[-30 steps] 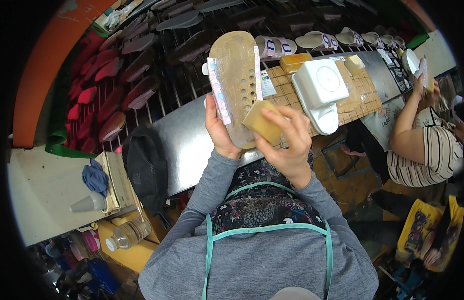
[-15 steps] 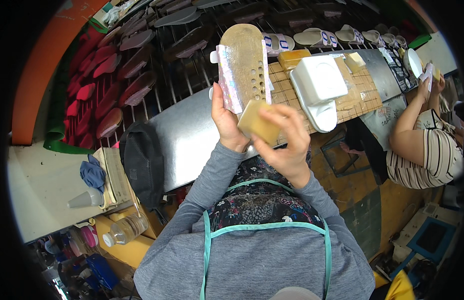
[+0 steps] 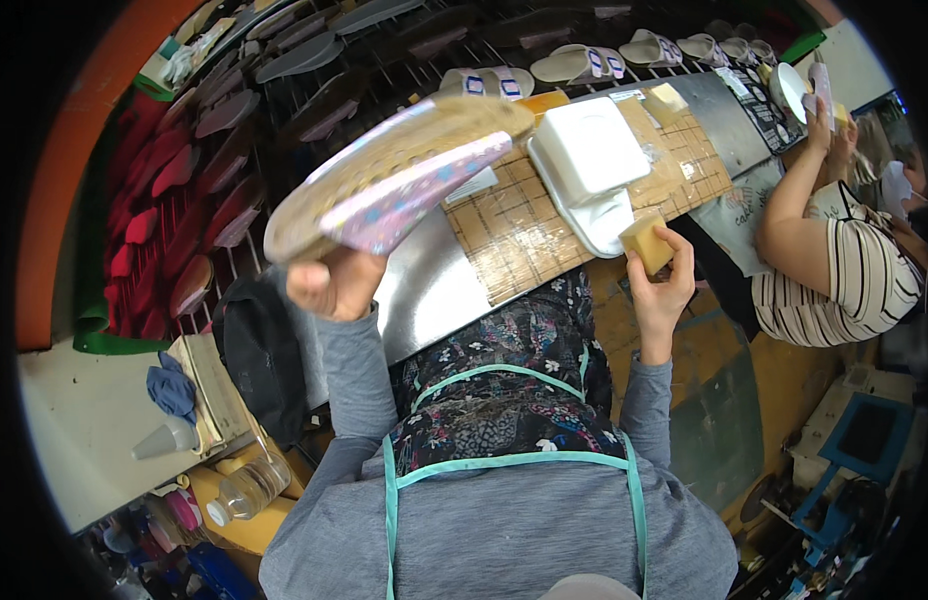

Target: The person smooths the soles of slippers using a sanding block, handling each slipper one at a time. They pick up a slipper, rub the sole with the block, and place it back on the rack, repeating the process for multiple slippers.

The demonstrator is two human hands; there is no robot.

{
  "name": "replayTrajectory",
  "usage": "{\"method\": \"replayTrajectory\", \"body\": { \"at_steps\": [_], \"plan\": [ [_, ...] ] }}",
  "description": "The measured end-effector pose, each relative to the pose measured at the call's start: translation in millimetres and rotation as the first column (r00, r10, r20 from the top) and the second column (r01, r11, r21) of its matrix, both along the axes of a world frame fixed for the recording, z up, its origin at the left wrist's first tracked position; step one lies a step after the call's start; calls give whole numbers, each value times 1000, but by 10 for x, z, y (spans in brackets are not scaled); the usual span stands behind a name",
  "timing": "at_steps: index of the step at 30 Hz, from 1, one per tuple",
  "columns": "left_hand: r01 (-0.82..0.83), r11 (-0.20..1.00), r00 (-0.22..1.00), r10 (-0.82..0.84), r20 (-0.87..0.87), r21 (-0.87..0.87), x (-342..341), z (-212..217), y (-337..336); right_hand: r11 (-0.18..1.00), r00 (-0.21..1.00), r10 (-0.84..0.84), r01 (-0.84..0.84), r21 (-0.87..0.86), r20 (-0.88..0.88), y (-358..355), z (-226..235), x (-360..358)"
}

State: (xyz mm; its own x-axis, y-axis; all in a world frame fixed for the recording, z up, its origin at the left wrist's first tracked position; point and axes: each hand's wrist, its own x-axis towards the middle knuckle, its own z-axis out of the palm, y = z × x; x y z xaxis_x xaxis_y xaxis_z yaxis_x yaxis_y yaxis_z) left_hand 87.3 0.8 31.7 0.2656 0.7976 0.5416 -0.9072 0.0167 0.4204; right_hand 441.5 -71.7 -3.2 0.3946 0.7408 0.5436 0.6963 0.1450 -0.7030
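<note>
My left hand (image 3: pixel 336 283) holds a sandal (image 3: pixel 394 175) by its heel end, its tan perforated sole and shiny pink-purple strap tilted out to the left above the metal bench (image 3: pixel 424 290). My right hand (image 3: pixel 662 285) grips a yellow sponge block (image 3: pixel 646 243) just below a white foam box (image 3: pixel 589 150) that rests on a woven bamboo mat (image 3: pixel 514 235). The two hands are well apart.
Racks of dark and red shoe soles (image 3: pixel 164 190) fill the upper left. Pale sandals (image 3: pixel 584 62) line the belt at the top. A person in a striped top (image 3: pixel 844 280) works at the right. A black bag (image 3: pixel 259 360), a bottle (image 3: pixel 246 488) and a blue cloth (image 3: pixel 174 388) sit lower left.
My left hand has swung the sandal out to the left and tipped it flat. My right hand has pulled the sponge off it and moved right, toward the foam box.
</note>
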Motion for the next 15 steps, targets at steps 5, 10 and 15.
{"method": "replayTrajectory", "body": {
  "at_steps": [5, 10, 15],
  "plan": [
    [168, 983, 950, -183, 255, 79, 29, 173, -149, 998, 965, 65, -64, -13, 255, 92, -76, 72],
    [56, 867, 996, -17, 84, -495, 157, 343, -218, 984, 961, 115, -75, -159, 253, -12, -60, 10],
    [-35, 771, 977, -107, -184, -636, 422, 217, -78, 922, 706, 260, -384, -48, -659, 14, 264, -186]
  ]
}}
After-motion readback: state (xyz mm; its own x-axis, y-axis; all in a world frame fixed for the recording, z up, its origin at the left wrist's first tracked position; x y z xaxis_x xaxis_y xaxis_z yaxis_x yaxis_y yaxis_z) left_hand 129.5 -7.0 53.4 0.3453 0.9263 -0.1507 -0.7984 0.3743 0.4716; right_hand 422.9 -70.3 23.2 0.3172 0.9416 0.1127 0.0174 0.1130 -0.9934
